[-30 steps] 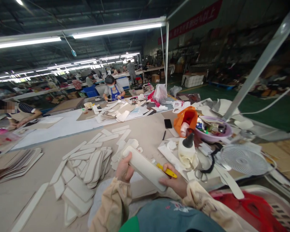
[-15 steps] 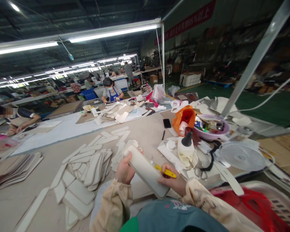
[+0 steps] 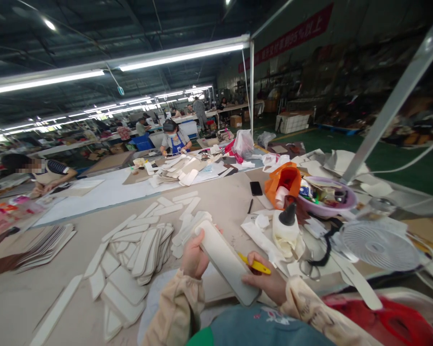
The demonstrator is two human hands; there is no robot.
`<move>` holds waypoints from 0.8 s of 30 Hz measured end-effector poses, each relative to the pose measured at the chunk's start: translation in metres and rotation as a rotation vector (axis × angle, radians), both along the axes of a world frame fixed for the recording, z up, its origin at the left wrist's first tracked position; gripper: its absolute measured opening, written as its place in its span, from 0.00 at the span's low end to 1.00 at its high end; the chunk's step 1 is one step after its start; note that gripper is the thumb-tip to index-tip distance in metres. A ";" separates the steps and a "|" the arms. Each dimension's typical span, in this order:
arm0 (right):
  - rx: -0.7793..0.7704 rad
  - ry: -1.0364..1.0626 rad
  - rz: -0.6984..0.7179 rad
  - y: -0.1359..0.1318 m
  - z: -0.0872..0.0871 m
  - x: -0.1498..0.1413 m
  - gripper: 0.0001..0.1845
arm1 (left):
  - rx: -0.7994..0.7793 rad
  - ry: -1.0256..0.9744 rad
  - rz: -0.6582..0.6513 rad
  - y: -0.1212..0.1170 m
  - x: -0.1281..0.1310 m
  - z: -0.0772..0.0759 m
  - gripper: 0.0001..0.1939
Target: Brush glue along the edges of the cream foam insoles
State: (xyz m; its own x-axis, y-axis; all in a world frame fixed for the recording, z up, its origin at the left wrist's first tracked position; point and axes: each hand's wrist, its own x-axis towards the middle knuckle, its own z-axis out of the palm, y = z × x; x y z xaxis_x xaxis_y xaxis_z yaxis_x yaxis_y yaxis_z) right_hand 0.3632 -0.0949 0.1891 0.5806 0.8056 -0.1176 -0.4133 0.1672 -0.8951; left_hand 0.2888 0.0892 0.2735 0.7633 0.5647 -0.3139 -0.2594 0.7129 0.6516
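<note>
A long cream rounded pad piece [image 3: 227,262] is held tilted above the table's near edge, between both of my hands. My left hand [image 3: 194,257] grips its upper left end, fingers closed round the edge. My right hand [image 3: 269,281] closes on its lower right end and also holds a yellow-handled tool [image 3: 256,265] against it. Just left of my hands lies a spread heap of similar cream pieces [image 3: 137,252] on the beige table [image 3: 57,288].
A white glue bottle with a black nozzle [image 3: 286,228], a small white fan [image 3: 380,245], a purple bowl of odds [image 3: 328,197], an orange bag [image 3: 285,178] and a black phone [image 3: 256,188] lie to the right. A red basket [image 3: 393,319] sits near right. Other people work at far tables.
The pad and both hands kept their grip; the piece tilted slightly. The view shifted a little, so everything sits slightly right and lower in the frame.
</note>
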 end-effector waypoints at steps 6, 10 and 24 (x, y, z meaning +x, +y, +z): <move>-0.068 -0.058 -0.008 -0.002 0.004 0.002 0.28 | 0.254 -0.042 -0.066 -0.007 -0.004 -0.008 0.23; -0.069 -0.072 -0.039 -0.002 0.007 0.002 0.24 | 0.206 -0.011 -0.018 -0.010 -0.004 -0.014 0.24; -0.123 -0.324 -0.165 -0.004 0.005 -0.005 0.21 | 0.310 0.032 0.328 0.002 -0.009 -0.015 0.22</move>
State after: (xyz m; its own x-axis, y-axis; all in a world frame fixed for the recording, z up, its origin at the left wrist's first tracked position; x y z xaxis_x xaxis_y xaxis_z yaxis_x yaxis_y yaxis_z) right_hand 0.3578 -0.0993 0.1939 0.7245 0.6892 0.0036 -0.0819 0.0913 -0.9925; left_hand 0.2796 0.0908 0.2581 0.5210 0.8461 -0.1122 -0.4155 0.3663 0.8326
